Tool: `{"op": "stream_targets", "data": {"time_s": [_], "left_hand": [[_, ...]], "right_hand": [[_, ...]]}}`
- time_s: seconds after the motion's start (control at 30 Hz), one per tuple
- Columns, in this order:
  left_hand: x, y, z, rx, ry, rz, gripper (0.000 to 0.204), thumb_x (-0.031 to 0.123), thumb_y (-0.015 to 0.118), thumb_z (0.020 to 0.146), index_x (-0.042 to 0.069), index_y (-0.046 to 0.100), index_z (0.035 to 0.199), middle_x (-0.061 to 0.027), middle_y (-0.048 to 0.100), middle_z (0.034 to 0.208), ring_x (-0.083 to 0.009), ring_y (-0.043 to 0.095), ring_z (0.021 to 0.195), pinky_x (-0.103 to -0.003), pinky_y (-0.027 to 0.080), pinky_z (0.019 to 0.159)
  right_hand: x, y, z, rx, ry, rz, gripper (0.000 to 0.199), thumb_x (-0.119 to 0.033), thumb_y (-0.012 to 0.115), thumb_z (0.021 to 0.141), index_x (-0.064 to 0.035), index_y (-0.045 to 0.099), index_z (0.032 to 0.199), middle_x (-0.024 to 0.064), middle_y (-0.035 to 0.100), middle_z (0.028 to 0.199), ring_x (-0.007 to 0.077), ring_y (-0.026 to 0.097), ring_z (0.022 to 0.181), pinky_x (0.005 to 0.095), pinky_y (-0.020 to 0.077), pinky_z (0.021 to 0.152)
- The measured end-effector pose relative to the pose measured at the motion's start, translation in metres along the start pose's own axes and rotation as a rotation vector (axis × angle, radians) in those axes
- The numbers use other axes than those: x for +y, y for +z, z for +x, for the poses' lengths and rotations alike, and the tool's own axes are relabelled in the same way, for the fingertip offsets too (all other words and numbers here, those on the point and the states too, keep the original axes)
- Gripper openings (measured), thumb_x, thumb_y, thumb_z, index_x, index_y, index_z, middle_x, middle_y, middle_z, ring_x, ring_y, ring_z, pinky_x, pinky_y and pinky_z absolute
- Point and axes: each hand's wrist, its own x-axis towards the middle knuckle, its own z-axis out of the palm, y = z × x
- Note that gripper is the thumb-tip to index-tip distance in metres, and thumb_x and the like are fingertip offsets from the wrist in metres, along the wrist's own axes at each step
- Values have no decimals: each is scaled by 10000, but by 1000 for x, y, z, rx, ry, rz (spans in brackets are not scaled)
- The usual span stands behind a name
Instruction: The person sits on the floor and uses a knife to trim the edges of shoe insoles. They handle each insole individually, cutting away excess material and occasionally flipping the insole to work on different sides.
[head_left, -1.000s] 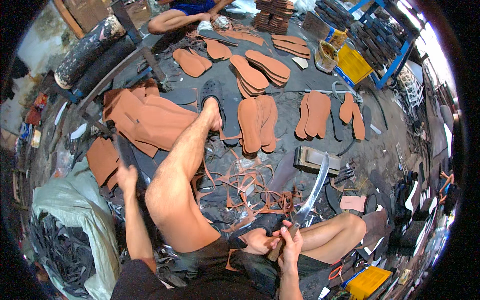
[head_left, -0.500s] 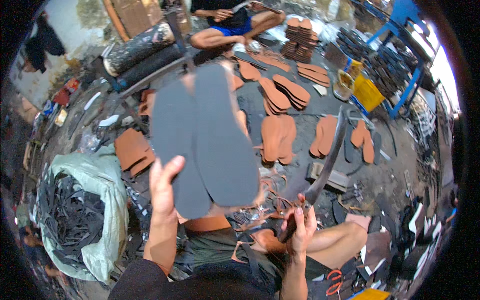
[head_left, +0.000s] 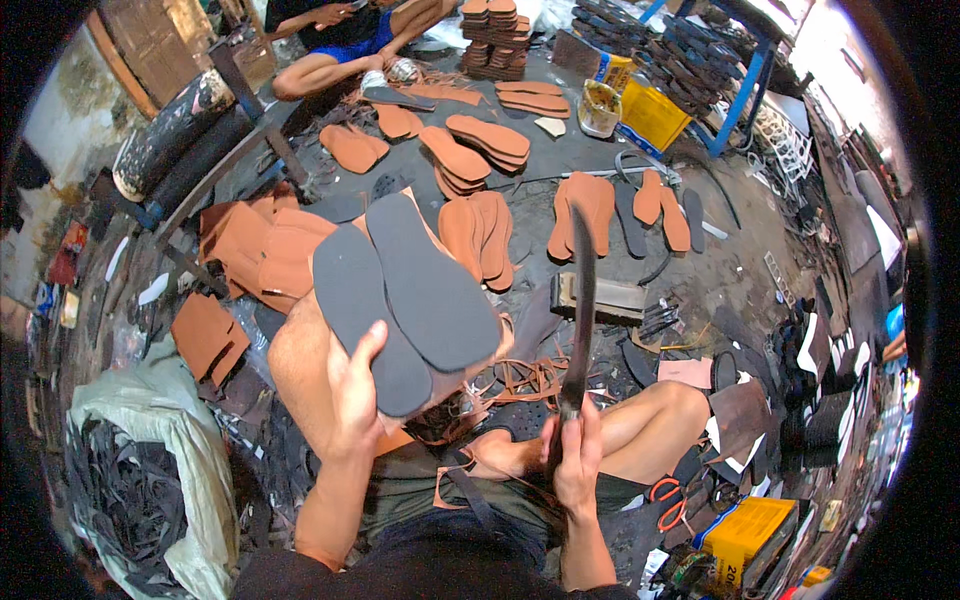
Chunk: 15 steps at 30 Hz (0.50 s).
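Note:
My left hand (head_left: 352, 395) grips the lower left edge of a piece bearing two dark grey shoe soles (head_left: 430, 285), thumb on top and fingers hidden beneath. The soles lie side by side, with a thin tan margin showing around parts of them. This piece is held tilted above my bent left leg (head_left: 295, 350). In my right hand (head_left: 577, 455) is the handle of a long, curved knife (head_left: 582, 320). Its dark blade points up and away, apart from the soles. Beyond the blade, brown sole pieces (head_left: 582, 215) lie on the floor.
A pale sack (head_left: 205, 470) of dark strips stands at left. Brown sheets (head_left: 265, 245) lie beyond it. Orange-handled scissors (head_left: 668, 503) and a yellow box (head_left: 750, 530) are at lower right. A block (head_left: 598, 298) lies past the knife. Another person (head_left: 350, 50) sits at the far side.
My left hand has lowered the soles away from the view. The knife in my right hand stands more upright. The view has swung right, so the surroundings appear farther left.

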Motion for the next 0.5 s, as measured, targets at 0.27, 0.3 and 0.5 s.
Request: {"op": "stream_targets", "data": {"time_s": [0.27, 0.3, 0.5], "left_hand": [[28, 18, -2, 94, -173, -120, 556, 93, 555, 904, 50, 315, 1404, -168, 508, 1285, -277, 616, 1098, -397, 582, 860], [22, 15, -3, 120, -148, -106, 562, 80, 558, 898, 51, 313, 1403, -165, 499, 1291, -269, 612, 1098, -396, 580, 860], [0, -4, -18, 82, -76, 47, 596, 19, 563, 874, 15, 311, 1414, -137, 463, 1336, -225, 506, 1209, -361, 439, 1026]], "right_hand": [[6, -34, -69, -237, -206, -685, 393, 48, 557, 866, -65, 592, 1241, 133, 542, 760, 272, 538, 608, 351, 459, 583], [5, -38, -72, -249, -180, -698, 413, 55, 565, 851, -74, 593, 1242, 138, 542, 759, 282, 540, 609, 353, 456, 581], [-4, -27, -67, -319, -114, -751, 429, 35, 584, 857, -101, 583, 1264, 149, 570, 780, 320, 583, 652, 385, 480, 607]]}}
